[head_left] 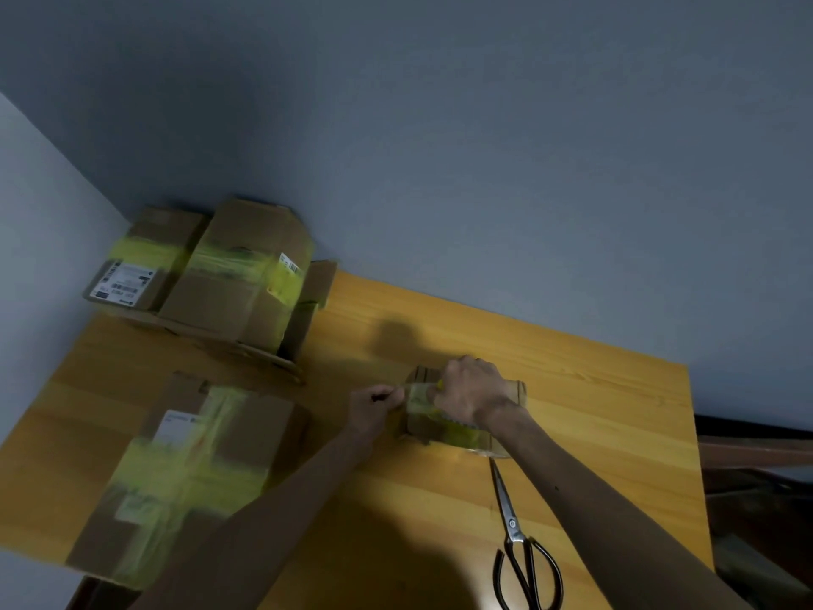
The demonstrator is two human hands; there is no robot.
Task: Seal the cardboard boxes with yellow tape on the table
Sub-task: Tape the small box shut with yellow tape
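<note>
Left hand [374, 405] pinches the yellow tape [417, 390] end. The strip's long axis runs rightward from those fingers to the right hand [470, 396], curled over the small box [422, 427].

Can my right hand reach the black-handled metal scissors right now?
Probably yes: the black-handled metal scissors lie uncovered beside that forearm, but the right hand is busy gripping the yellow tape roll.

Looks dim and bluish, lit from behind. Throws dark shadows across the counter [594, 411]. Smears the near box [184, 473] with blur; bends lines at the edges.
</note>
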